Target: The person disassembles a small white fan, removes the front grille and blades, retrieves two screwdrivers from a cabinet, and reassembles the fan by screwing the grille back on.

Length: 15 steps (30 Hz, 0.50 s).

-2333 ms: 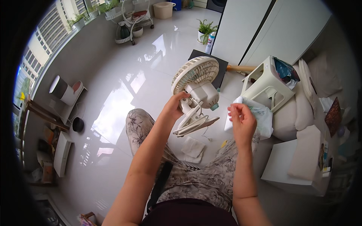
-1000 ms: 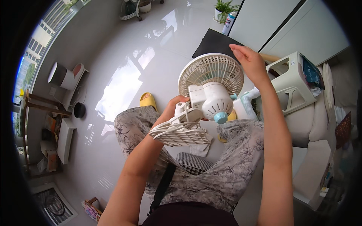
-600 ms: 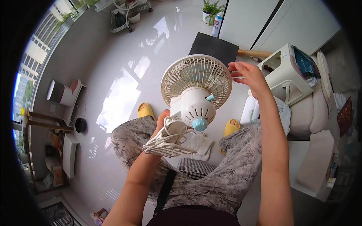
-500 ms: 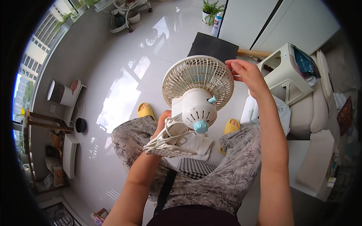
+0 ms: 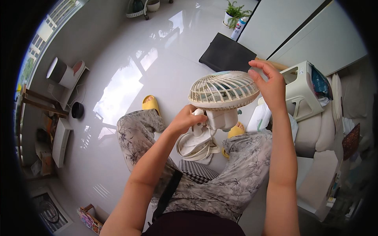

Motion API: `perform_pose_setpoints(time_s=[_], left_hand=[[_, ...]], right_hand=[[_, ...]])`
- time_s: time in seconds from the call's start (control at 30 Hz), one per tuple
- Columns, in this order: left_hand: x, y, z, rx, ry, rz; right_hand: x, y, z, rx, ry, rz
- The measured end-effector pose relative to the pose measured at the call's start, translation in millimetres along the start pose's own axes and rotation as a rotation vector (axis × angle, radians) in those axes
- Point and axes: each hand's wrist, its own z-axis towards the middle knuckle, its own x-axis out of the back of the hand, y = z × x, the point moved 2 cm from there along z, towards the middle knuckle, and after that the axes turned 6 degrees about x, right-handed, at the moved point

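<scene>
A small white electric fan (image 5: 223, 89) hangs over my lap, its round grille tilted upward and its blades dimly visible through the bars. My left hand (image 5: 190, 119) is closed around the fan's neck, just below the grille. Beneath that hand is the fan's base, with a white cord (image 5: 185, 147) looped about it. My right hand (image 5: 269, 82) is raised at the right rim of the grille, fingers apart and holding nothing. Its fingertips are very near the rim; whether they touch it I cannot tell.
Yellow slippers (image 5: 150, 104) are on my feet. A black flat sheet (image 5: 227, 53) lies on the floor ahead, near a potted plant (image 5: 236, 15) and a spray can (image 5: 239, 28). To the right, a white plastic stool (image 5: 301, 92) rests on the sofa (image 5: 309, 135). A black bowl (image 5: 77, 110) is at left.
The fan has turned, so its front grille now faces up instead of its back housing facing me. My left hand has come up to its neck. My right hand stays beside the rim.
</scene>
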Motion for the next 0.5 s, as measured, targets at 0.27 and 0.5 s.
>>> perform_pose_setpoints(time_s=[0.27,0.5], left_hand=[[3,-2,18,-0.177,0.197,0.451],[18,-16,42,-0.121,0.202,0.602]], right_hand=[[-38,-3,-16,0.201,-0.390,-0.075],[-76,68,-26,-0.051,-0.794,-0.208]])
